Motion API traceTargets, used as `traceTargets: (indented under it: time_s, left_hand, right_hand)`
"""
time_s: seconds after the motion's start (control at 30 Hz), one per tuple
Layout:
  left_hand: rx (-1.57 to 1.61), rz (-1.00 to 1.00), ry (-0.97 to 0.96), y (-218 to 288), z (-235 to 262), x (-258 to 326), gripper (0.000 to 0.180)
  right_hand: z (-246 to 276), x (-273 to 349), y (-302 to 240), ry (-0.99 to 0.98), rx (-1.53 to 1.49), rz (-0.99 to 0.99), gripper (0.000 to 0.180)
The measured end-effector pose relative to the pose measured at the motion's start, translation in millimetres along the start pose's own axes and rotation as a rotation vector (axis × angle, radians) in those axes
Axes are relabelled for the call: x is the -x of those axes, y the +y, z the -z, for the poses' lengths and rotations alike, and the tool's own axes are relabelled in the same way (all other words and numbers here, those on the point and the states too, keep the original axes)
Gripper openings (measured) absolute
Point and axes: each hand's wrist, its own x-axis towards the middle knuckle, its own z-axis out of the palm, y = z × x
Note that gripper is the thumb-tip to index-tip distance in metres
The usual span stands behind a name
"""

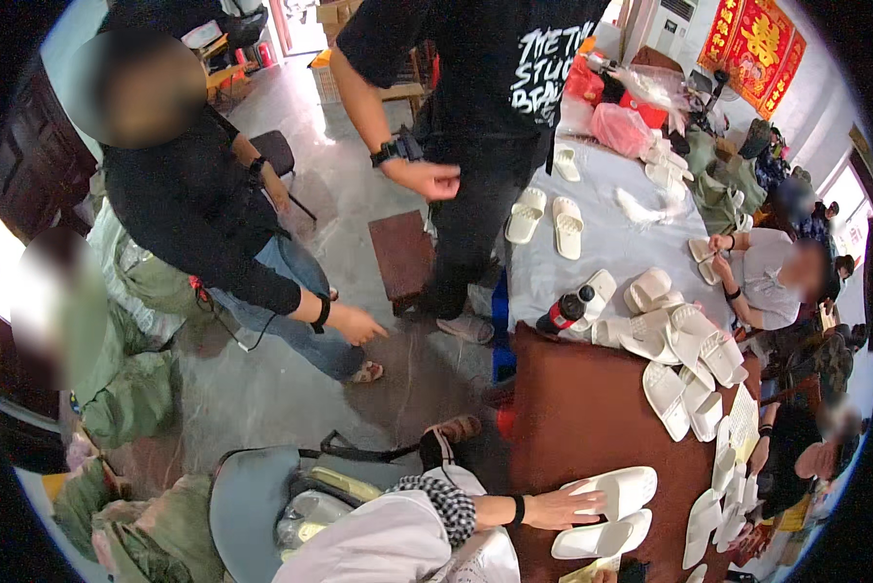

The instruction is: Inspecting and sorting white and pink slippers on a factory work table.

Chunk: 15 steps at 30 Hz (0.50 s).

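My left hand (553,506), below a black wristband and a checked cuff, reaches in from the lower edge. Its fingers are stretched out and lie on the heel part of a white slide slipper (633,489). Just below it is a second white slide slipper (611,536), side by side with the first on the brown tabletop (582,413). At the bottom edge shows a sliver of what looks like my right hand (606,576), beside a yellowish paper (582,571). Most of that hand is cut off, and its grip is hidden.
A pile of white slippers (684,335) and a dark bottle (567,309) stand farther along the table. Several people work on the right side. Two people stand at left and beyond; one points with a hand (357,325). A grey chair (247,505) and green sacks (130,398) are left.
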Motion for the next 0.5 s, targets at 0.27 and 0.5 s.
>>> traceTargets:
  time_s: [0.27, 0.5]
  left_hand:
    - [-0.054, 0.217, -0.054, -9, 39, 21, 0.059]
    - [-0.136, 0.278, -0.165, -18, 59, 31, 0.052]
  right_hand:
    - [-12, 10, -46, 0.2, -0.064, -0.002, 0.025]
    - [-37, 20, -146, 0.024, -0.149, 0.185, 0.024]
